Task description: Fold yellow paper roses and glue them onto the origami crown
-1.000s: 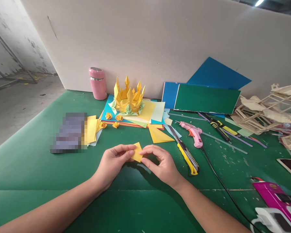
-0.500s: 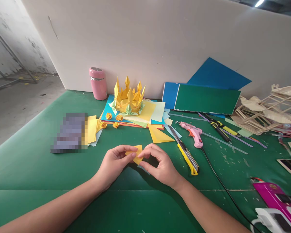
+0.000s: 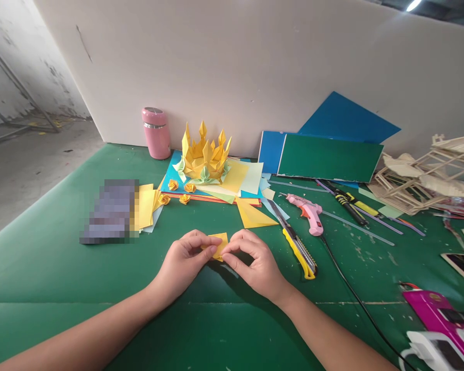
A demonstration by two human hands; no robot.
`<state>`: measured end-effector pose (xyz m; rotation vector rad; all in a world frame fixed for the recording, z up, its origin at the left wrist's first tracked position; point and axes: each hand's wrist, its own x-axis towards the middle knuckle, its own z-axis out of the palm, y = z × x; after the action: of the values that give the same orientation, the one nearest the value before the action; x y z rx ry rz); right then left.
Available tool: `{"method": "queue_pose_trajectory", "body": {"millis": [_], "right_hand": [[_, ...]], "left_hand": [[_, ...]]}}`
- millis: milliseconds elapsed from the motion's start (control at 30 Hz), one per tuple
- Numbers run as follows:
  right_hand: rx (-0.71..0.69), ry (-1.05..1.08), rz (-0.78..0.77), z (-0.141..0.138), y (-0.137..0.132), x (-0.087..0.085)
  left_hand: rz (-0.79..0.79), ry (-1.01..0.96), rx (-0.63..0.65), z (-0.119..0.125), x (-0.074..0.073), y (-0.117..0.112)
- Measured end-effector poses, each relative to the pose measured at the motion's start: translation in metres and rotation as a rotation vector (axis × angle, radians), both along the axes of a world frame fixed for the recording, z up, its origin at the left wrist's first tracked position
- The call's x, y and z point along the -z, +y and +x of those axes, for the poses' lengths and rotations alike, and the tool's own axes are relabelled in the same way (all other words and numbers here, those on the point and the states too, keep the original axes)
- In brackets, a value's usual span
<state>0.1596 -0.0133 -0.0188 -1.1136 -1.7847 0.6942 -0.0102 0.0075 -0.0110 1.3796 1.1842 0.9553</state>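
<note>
A small folded piece of yellow paper (image 3: 220, 247) is held between both hands above the green tabletop. My left hand (image 3: 188, 260) pinches it from the left with thumb and forefinger. On the other side, my right hand (image 3: 255, 263) grips its right edge between thumb and fingertips. The fingers cover parts of the paper. Beyond the hands stands a yellow folded-paper crown (image 3: 204, 159) with pale green leaves round its base. Several small folded yellow paper roses (image 3: 184, 199) lie in front of it.
A yellow utility knife (image 3: 299, 253) and a pink glue gun (image 3: 306, 210) with a trailing black cord lie to the right. A pink flask (image 3: 156, 135) stands behind. Yellow paper sheets (image 3: 144, 206) lie left; a magenta power strip (image 3: 435, 312) is at front right.
The yellow paper has turned slightly between the fingers. My right fingertips have closed in on its right edge; both hands remain in nearly the same place.
</note>
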Motion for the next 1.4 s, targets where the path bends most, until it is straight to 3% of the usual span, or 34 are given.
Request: {"method": "queue_pose_trajectory", "body": {"millis": [400,733,933,1133,1400], "right_hand": [[0.028,0.05,-0.178,-0.001,0.001,-0.002],[0.128,0.034,-0.071,-0.004,-0.001,0.002],[0.171,-0.011,-0.014,-0.005,-0.001,0.006],[0.117,0.075,-0.172,-0.006,-0.002,0.004],[0.13,0.128,-0.233,-0.007,-0.003,0.002]], "left_hand": [[0.07,-0.028,0.062,0.001,-0.003,-0.002],[0.096,-0.132,0.11,0.004,0.005,-0.005],[0.178,-0.028,0.071,0.004,0.007,-0.005],[0.19,-0.017,0.067,0.004,0.001,-0.006],[0.142,-0.03,0.07,0.004,0.001,-0.006]]}}
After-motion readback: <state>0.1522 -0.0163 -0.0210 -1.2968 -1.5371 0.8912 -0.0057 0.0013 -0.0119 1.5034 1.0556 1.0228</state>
